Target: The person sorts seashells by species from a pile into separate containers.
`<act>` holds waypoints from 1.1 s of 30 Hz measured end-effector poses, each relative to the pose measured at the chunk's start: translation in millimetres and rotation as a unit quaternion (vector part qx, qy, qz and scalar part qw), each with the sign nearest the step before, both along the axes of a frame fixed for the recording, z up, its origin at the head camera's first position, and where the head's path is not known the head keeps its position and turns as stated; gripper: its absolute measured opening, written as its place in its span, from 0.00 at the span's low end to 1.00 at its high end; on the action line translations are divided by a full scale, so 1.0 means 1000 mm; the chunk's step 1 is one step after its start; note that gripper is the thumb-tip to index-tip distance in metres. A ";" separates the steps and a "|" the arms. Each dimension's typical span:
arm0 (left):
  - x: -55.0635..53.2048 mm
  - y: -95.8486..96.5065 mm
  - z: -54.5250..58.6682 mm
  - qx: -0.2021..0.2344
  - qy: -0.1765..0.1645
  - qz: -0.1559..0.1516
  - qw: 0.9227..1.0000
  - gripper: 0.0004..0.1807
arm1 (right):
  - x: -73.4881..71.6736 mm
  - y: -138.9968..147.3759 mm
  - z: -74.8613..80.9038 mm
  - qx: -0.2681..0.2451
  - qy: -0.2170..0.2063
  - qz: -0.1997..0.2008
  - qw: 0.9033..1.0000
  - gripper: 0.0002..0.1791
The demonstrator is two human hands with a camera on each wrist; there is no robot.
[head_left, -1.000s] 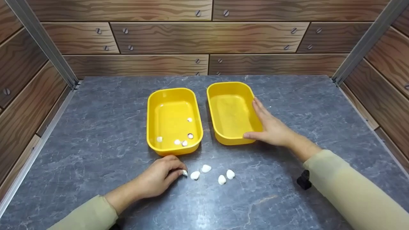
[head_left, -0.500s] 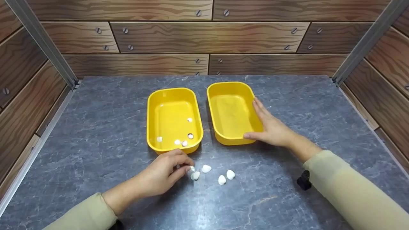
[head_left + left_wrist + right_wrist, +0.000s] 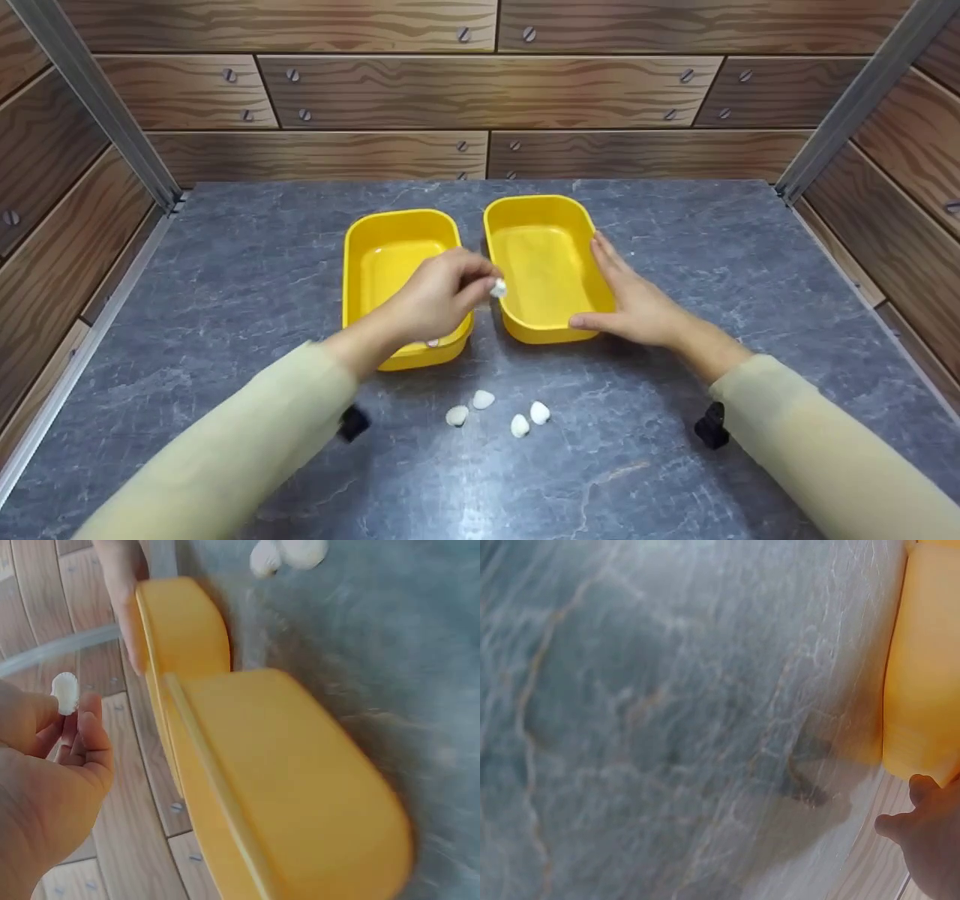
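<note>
My left hand (image 3: 439, 296) pinches a small white seashell (image 3: 498, 288) between thumb and fingertips. It is above the right side of the left yellow bin, with the shell by the near left rim of the right yellow bin (image 3: 551, 336). The left wrist view shows the ribbed edge of this seashell (image 3: 66, 694). My right hand (image 3: 637, 304) rests against the right bin's near right corner, fingers straight along the side and thumb at the near rim. My left forearm and hand hide much of the left yellow bin (image 3: 427, 358); a bit of one small whitish piece shows inside.
Several white seashells (image 3: 484, 399) lie on the grey marbled table (image 3: 615, 480) in front of the bins. Wood-patterned walls (image 3: 480, 90) and metal corner posts (image 3: 847, 97) enclose the table. The two bins stand side by side with a narrow gap.
My left hand has lifted a seashell off the table and carried it up and right, over the left bin toward the right one. The right hand has stayed in place.
</note>
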State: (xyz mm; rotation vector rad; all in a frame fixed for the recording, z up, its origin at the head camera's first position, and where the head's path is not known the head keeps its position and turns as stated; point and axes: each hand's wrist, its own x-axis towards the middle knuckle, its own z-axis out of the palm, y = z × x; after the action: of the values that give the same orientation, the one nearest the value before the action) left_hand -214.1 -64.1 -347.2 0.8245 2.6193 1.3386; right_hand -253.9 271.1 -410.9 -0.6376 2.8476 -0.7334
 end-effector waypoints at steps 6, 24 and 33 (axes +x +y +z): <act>-0.033 0.031 0.000 -0.033 -0.048 0.016 0.998 0.12 | 0.000 -0.002 -0.002 -0.006 0.003 0.003 1.000 0.69; -0.018 0.036 0.018 0.006 -0.039 0.000 0.999 0.13 | 0.001 0.001 0.000 -0.007 0.001 -0.004 1.000 0.68; 0.024 0.007 0.021 0.042 0.004 -0.048 0.998 0.11 | 0.000 0.000 -0.001 -0.010 -0.003 0.000 1.000 0.68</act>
State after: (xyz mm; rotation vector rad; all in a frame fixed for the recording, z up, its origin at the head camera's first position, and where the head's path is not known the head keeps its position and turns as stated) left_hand -189.7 -56.8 -325.8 0.9561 2.5075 1.4314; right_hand -254.4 270.9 -412.2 -0.6374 2.8384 -0.7647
